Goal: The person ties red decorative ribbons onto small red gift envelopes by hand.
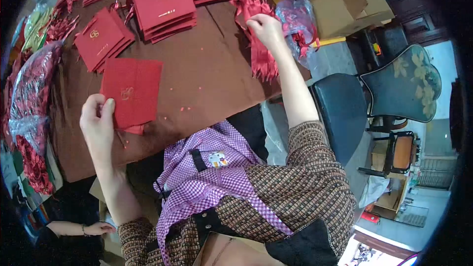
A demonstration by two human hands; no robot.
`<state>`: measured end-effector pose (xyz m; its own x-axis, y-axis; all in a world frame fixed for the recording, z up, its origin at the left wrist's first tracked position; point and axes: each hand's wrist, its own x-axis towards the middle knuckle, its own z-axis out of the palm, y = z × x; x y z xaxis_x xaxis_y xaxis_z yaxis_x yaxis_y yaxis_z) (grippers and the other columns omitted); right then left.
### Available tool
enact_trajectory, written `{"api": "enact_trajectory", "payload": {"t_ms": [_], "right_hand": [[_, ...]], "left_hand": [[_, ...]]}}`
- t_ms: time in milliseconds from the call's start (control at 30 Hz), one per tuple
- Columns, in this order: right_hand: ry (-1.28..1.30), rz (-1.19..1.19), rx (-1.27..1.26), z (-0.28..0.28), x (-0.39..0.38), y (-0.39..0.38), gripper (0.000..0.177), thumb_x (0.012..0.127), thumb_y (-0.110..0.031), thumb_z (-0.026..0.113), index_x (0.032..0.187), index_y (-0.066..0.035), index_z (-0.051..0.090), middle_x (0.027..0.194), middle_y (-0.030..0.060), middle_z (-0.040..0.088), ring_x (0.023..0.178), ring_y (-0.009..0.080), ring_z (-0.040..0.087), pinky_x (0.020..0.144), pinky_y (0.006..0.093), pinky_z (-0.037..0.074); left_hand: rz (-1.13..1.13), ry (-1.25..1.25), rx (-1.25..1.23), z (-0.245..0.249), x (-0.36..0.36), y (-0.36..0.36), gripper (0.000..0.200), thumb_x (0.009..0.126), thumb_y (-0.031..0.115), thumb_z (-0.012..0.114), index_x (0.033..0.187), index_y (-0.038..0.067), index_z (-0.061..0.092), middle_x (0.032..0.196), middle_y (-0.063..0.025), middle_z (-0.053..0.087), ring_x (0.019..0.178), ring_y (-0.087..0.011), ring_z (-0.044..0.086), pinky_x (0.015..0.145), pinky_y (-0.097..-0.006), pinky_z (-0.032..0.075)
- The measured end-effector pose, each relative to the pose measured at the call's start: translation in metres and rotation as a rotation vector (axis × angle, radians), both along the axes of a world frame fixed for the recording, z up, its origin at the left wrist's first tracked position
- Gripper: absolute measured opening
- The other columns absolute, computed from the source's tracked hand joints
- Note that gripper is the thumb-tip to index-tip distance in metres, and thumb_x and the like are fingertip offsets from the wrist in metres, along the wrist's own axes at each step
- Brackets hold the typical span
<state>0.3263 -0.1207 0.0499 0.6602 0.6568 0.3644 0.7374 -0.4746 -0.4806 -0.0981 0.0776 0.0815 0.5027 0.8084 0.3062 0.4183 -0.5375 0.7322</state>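
My left hand grips the lower left edge of a flat red paper bag, thumb on top. A gold emblem shows on the bag's face, and the edge of another red piece pokes out beneath it. At the right side of the table, my right hand is closed, fingertips pinching at the bundle of red ribbons. Exactly how many ribbons it has hold of is hidden.
Stacks of finished-looking red bags lie across the far table. Plastic-wrapped red bundles line the left edge. A clear bag and a cardboard box stand right, near a chair. Another person's hand shows lower left.
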Motion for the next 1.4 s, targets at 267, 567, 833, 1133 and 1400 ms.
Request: {"api": "enact_trajectory", "payload": {"t_ms": [267, 567, 833, 1133, 1400], "right_hand": [[-0.414, 0.063, -0.154, -0.041, -0.013, 0.037, 0.014, 0.082, -0.023, 0.064, 0.081, -0.008, 0.066, 0.085, 0.0101, 0.066, 0.088, 0.0299, 0.06, 0.077, 0.0442, 0.039], [0.265, 0.533, -0.005, -0.002, -0.099, 0.023, 0.018, 0.084, -0.017, 0.064, 0.093, -0.001, 0.065, 0.084, 0.0166, 0.067, 0.079, 0.0284, 0.066, 0.069, 0.0361, 0.051], [0.38, 0.687, -0.428, 0.031, -0.06, -0.002, 0.02, 0.085, -0.016, 0.062, 0.096, -0.001, 0.066, 0.085, 0.0064, 0.065, 0.079, 0.014, 0.061, 0.072, 0.0289, 0.049], [0.142, 0.491, -0.23, 0.011, -0.101, 0.055, 0.026, 0.083, -0.022, 0.062, 0.097, -0.001, 0.068, 0.093, 0.0172, 0.068, 0.09, 0.0323, 0.064, 0.081, 0.0369, 0.049], [-0.086, 0.573, -0.211, -0.042, -0.124, 0.087, 0.018, 0.081, -0.017, 0.062, 0.089, -0.002, 0.065, 0.092, 0.0152, 0.066, 0.09, 0.0341, 0.062, 0.082, 0.0427, 0.048]], "left_hand": [[-0.067, -0.319, -0.732, -0.027, 0.03, -0.05, 0.006, 0.086, 0.002, 0.063, 0.088, 0.004, 0.057, 0.072, 0.007, 0.048, 0.064, -0.0027, 0.044, 0.057, -0.0178, 0.036], [-0.059, -0.164, -0.64, -0.056, 0.044, -0.079, 0.015, 0.087, 0.003, 0.06, 0.1, -0.003, 0.057, 0.072, 0.0085, 0.04, 0.064, -0.0009, 0.037, 0.056, -0.0174, 0.03], [-0.044, 0.012, -0.44, -0.064, 0.047, -0.072, 0.027, 0.083, 0.011, 0.068, 0.099, -0.008, 0.057, 0.059, -0.0009, 0.042, 0.056, -0.008, 0.041, 0.052, -0.0276, 0.038], [-0.034, 0.022, -0.433, -0.07, 0.051, -0.077, 0.025, 0.08, 0.01, 0.07, 0.094, -0.004, 0.055, 0.061, -0.0045, 0.047, 0.057, -0.0124, 0.045, 0.053, -0.0303, 0.041], [-0.065, -0.251, -0.741, -0.065, 0.043, -0.083, 0.029, 0.08, 0.007, 0.065, 0.105, -0.007, 0.057, 0.076, -0.003, 0.062, 0.069, -0.0075, 0.055, 0.064, -0.0232, 0.046]]}}
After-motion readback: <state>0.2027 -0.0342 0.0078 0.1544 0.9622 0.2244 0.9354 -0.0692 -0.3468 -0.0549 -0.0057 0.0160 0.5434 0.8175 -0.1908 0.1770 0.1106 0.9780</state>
